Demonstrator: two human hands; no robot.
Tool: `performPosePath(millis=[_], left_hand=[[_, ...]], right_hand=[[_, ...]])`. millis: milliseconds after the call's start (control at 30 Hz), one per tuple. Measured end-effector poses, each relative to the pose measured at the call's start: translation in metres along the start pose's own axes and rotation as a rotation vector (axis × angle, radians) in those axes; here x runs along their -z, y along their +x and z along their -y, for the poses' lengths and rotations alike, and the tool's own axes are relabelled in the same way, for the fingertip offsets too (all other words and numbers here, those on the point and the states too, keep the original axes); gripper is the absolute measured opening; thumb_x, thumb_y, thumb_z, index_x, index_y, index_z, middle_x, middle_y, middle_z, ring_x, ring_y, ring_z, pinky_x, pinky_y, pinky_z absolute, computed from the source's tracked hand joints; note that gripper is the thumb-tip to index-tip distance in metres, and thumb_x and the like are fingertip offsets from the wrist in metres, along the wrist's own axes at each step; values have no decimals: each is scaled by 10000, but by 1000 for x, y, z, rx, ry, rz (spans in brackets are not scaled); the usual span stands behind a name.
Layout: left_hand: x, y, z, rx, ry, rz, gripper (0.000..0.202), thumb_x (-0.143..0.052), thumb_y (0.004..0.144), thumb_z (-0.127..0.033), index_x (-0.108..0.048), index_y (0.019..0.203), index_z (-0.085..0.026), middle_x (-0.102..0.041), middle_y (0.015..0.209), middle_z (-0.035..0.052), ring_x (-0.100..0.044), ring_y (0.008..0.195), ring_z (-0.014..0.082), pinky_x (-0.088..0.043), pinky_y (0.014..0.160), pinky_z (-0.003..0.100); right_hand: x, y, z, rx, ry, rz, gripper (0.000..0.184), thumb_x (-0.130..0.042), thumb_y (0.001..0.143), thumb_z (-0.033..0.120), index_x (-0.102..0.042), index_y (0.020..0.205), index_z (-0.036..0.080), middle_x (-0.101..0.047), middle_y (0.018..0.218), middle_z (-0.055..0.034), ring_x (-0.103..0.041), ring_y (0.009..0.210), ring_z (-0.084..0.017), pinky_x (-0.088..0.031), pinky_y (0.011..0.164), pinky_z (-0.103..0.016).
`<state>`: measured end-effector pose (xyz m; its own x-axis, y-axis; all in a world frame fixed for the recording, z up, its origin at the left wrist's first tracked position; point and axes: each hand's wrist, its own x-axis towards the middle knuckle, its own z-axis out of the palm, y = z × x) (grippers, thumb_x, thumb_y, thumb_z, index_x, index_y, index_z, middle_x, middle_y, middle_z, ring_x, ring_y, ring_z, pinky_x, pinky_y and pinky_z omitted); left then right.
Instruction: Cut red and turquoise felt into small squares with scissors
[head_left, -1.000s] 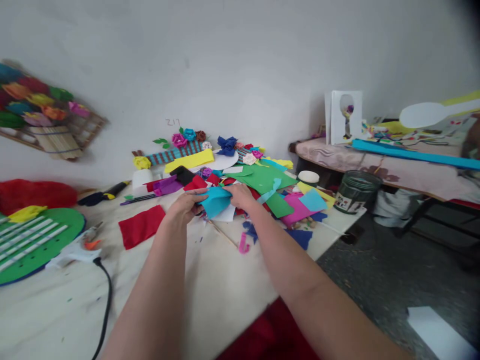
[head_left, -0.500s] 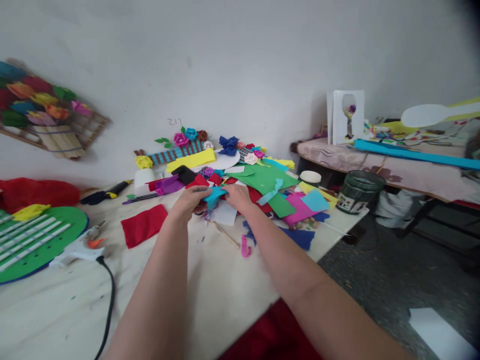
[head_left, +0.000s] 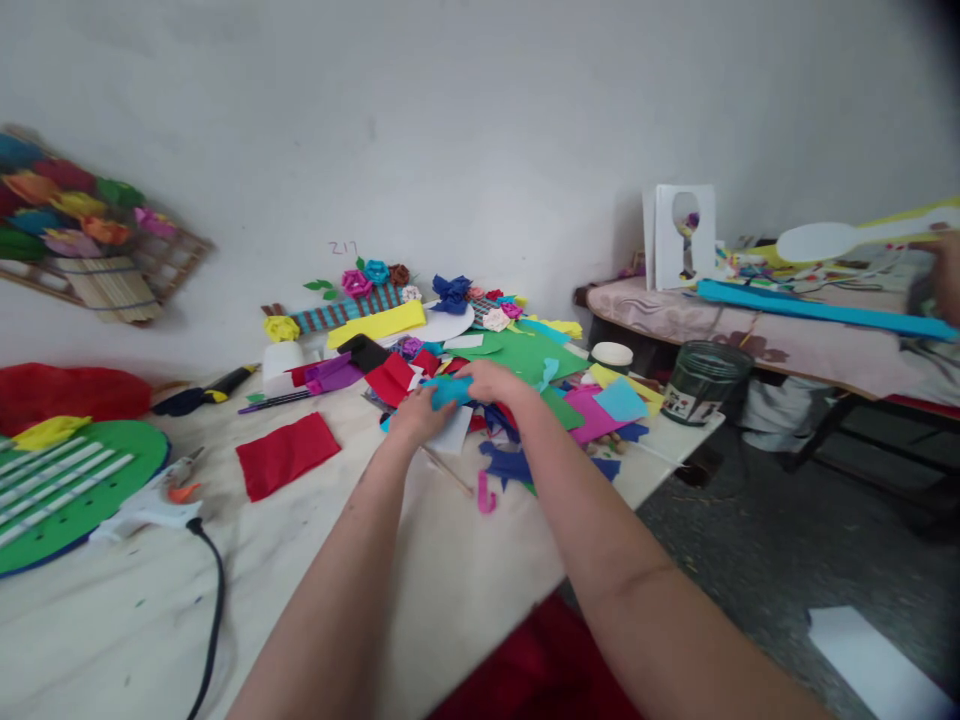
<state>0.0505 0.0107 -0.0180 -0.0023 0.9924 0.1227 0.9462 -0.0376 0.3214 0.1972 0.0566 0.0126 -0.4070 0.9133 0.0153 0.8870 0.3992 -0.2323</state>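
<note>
Both of my hands meet over the pale table (head_left: 315, 560), gripping one light blue paper piece (head_left: 450, 390) that is folded into a small bundle. My left hand (head_left: 416, 417) pinches its lower left side with closed fingers. My right hand (head_left: 495, 385) is closed over its right end from above. Just beyond my hands lies a heap of coloured paper scraps (head_left: 555, 385), with a white scrap (head_left: 452, 432) and dark blue scraps (head_left: 510, 462) right under them.
A red paper rectangle (head_left: 286, 453), a glue gun (head_left: 154, 505) with a black cord and a green round board (head_left: 67, 490) lie to the left. Paper flowers (head_left: 375, 272) line the wall. A jar (head_left: 701, 380) stands at the table's right edge; another table (head_left: 787, 330) is beyond.
The blue paper went from an open sheet to a small folded bundle. Both hands shifted a little to the right with it.
</note>
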Motion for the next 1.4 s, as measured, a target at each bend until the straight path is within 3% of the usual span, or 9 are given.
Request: performPosePath(millis=[100,200,300,567,733,967,1100,1267,1400], left_hand=[[-6,-6,-8,62,131,84,548,-494,771,-538,-563,1218,-229,-363,1427,110,-324,1272,384,-288,984,551],[-7,-11,-21,-13,222,-37,471,-518,768,-506,-628,1117,-210,-345,1435,120,-163,1333,415,-130,1002,646],[-11,-11,-37,-210,192,-113,435,-515,793,-453,-593,1154,-224,-403,1401,112,-173,1344,371,-64,1016,646],[-47,-1,-64,-625,65,-21,579,-551,761,-186,-431,1328,-201,-388,1415,88,-361,1275,244,-297,1021,410],[-58,3,-59,-616,37,33,365,-452,792,-150,-654,1088,-222,-620,1174,57,-534,1090,206,-376,944,317],[-37,8,-59,-452,-171,-93,342,-476,783,-183,-686,1050,-224,-586,1228,57,-495,1136,240,-382,945,337],[-29,23,-61,-315,-398,-66,317,-487,791,-221,-693,1033,-219,-678,1022,66,-591,968,230,-433,831,310],[-27,34,-60,-168,-457,-77,284,-507,777,-237,-702,981,-202,-691,799,59,-613,843,224,-438,720,285],[-34,39,-54,-105,-537,-54,280,-501,768,-224,-690,972,-188,-678,765,50,-618,791,206,-442,665,264]], right_hand=[[16,-5,-20,-246,-91,-137,424,-540,739,211,-611,1156,245,-607,1199,-71,-577,1057,-259,-469,844,-346],[15,-8,-39,-371,-149,-26,532,-642,672,289,-577,1196,229,-588,1216,-116,-567,1073,-289,-473,837,-392],[4,-5,-56,-372,-123,72,503,-599,700,236,-572,1200,196,-603,1190,-130,-603,1023,-258,-499,781,-342],[22,-1,-78,-234,-123,-9,357,-541,768,162,-654,1099,233,-659,1109,-73,-618,1007,-229,-489,820,-311],[43,-2,-77,-258,-190,-3,292,-585,758,158,-692,1026,210,-697,1010,-68,-641,940,-222,-489,822,-297],[47,-1,-77,-315,-173,-88,301,-552,738,90,-696,994,155,-675,1048,-118,-634,951,-215,-483,788,-266],[48,-1,-77,-278,-110,-58,343,-555,710,98,-702,998,211,-679,1060,-71,-631,947,-209,-478,787,-260],[45,-4,-74,-108,108,-88,440,-491,740,97,-645,1126,243,-626,1179,-5,-588,1033,-154,-437,853,-202],[43,-10,-68,49,181,26,549,-592,692,186,-561,1225,314,-572,1252,50,-551,1082,-174,-424,888,-226]])
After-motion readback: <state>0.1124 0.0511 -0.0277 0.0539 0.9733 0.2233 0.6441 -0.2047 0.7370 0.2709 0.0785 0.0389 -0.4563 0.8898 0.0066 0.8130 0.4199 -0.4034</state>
